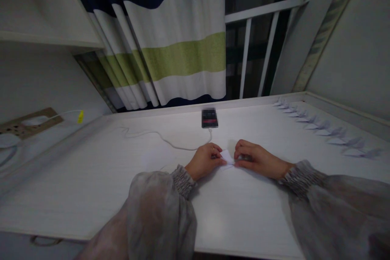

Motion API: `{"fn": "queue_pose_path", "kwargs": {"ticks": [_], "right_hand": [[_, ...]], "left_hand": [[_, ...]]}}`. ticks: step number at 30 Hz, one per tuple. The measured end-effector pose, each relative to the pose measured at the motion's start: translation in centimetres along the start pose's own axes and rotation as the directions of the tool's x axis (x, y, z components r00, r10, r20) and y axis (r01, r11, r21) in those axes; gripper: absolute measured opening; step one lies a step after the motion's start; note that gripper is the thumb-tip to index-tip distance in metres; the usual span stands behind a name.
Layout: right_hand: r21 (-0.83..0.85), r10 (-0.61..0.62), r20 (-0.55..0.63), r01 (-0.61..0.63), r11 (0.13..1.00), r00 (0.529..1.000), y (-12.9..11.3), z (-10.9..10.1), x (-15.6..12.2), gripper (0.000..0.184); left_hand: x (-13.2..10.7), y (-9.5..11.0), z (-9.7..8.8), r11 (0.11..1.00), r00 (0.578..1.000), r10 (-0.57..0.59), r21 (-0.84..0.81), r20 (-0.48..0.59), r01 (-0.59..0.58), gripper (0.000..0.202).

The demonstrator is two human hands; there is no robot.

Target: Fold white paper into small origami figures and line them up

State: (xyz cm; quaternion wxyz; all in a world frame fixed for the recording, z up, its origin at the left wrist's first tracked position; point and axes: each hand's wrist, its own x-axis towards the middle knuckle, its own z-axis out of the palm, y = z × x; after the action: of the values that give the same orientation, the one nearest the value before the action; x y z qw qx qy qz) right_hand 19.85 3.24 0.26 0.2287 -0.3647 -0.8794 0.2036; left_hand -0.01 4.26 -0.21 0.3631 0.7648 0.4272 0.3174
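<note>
Holding a small piece of folded white paper (226, 157) low over a white desk (240, 215), between the left hand (205, 160) and the right hand (257, 159). Nearly closed at the left hand, with the thumb and fingertips pinched on the left part of the paper and the other fingers curled in. Loosely curled at the right hand, with the thumb stretched in to the paper's right corner and the fingers bent above it, leaving a small gap; cannot tell whether pinching or only touching there. Turned toward each other, with the backs of both hands mostly upward. Reaching in at a slant on the left, from below, in a loose gray sleeve (161, 207) gathered at the wrist; reaching in more from the side on the right, in a matching sleeve (341, 199). Showing, just beyond the left hand, a pale cord (170, 144) leading to a small dark box (209, 118), blurred. Also showing, well to the right of the right hand, a slanting row of folded paper shapes (323, 132), and, far beyond the left hand, a striped curtain (183, 57).
</note>
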Motion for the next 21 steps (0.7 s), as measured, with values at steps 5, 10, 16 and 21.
{"fn": "queue_pose_path", "kwargs": {"ticks": [5,10,16,21], "right_hand": [[-0.003,-0.019,0.030,0.019,1.000,0.999,-0.81,0.58,0.38,0.014],[-0.005,0.009,0.037,-0.008,1.000,0.999,-1.02,0.92,0.61,0.013],[0.019,0.064,0.046,-0.065,0.998,0.997,-1.01,0.85,0.66,0.010],[-0.030,0.088,0.047,-0.086,0.996,0.995,-1.16,1.03,0.69,0.011]], "left_hand": [[-0.11,0.26,0.08,0.999,1.000,0.010,0.033,-0.005,-0.010,0.010],[-0.07,0.12,0.13,0.998,1.000,-0.006,0.062,-0.003,0.006,0.009],[-0.10,0.22,0.24,0.993,1.000,0.013,0.121,0.005,-0.014,0.012],[-0.22,0.37,0.32,0.993,1.000,0.005,0.119,-0.007,-0.004,0.011]]}}
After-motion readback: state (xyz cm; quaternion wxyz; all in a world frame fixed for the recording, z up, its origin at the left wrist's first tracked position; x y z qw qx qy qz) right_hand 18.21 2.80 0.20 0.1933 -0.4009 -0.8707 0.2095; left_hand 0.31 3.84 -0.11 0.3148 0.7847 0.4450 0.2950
